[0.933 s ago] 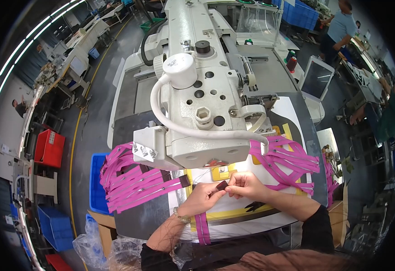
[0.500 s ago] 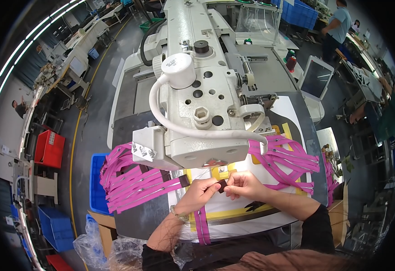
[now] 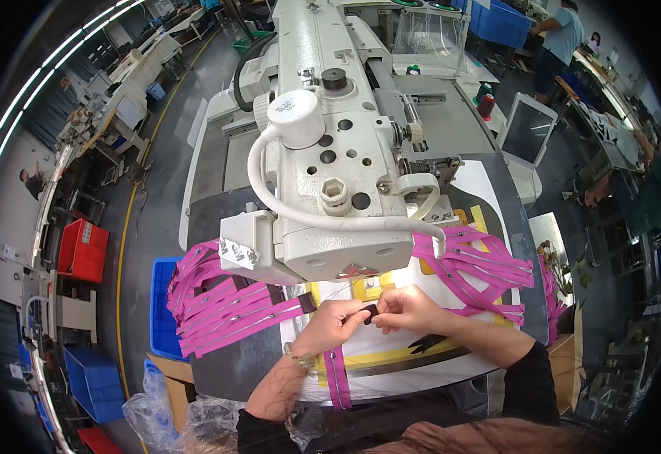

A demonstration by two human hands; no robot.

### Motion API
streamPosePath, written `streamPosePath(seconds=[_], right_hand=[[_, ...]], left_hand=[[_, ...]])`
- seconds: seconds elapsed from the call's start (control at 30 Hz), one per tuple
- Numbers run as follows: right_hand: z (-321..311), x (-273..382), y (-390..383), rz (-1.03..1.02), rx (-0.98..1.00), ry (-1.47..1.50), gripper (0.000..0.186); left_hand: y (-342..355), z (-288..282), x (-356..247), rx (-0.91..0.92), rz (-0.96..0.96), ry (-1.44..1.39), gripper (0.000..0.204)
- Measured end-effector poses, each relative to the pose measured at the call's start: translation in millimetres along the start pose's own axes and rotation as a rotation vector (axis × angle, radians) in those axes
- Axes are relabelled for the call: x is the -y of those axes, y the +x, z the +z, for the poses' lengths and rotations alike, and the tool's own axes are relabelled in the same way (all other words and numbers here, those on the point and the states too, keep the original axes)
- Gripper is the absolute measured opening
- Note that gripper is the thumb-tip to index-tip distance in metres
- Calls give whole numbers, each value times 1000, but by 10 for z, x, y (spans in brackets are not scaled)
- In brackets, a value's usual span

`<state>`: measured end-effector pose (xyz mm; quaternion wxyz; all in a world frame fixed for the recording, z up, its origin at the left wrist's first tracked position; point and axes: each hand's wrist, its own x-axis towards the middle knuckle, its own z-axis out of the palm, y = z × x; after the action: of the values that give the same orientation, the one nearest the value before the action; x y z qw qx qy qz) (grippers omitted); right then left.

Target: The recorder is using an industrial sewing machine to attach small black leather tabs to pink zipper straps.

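Left hand (image 3: pixel 334 327), right hand (image 3: pixel 407 309): fingers pinching dark patch (image 3: pixel 370 313) | machine head (image 3: pixel 338 253): looming just beyond | magenta zippers (image 3: pixel 232 312): both sides

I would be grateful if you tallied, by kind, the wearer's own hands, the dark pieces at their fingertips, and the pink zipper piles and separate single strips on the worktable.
Hands: 2, the left hand and the right hand
Dark piece: 1
Pink zipper piles: 2, the left pile and the right pile
Single pink strip: 1
Total: 6
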<state>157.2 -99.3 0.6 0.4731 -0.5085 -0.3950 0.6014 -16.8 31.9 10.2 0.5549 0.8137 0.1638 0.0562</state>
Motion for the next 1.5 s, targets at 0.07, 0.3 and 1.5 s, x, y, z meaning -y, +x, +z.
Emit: streamPosePath(seconds=[0.07, 0.3, 1.5], right_hand=[[-64, 118, 0, 15, 29, -124, 17], [-166, 247, -29, 52, 72, -244, 19], [-322, 319, 522, 136, -185, -366, 20]], left_hand=[[4, 50, 29, 7, 62, 34, 17], [-71, 72, -34, 44, 261, 561, 5], [10, 241, 26, -235, 445, 931, 40]])
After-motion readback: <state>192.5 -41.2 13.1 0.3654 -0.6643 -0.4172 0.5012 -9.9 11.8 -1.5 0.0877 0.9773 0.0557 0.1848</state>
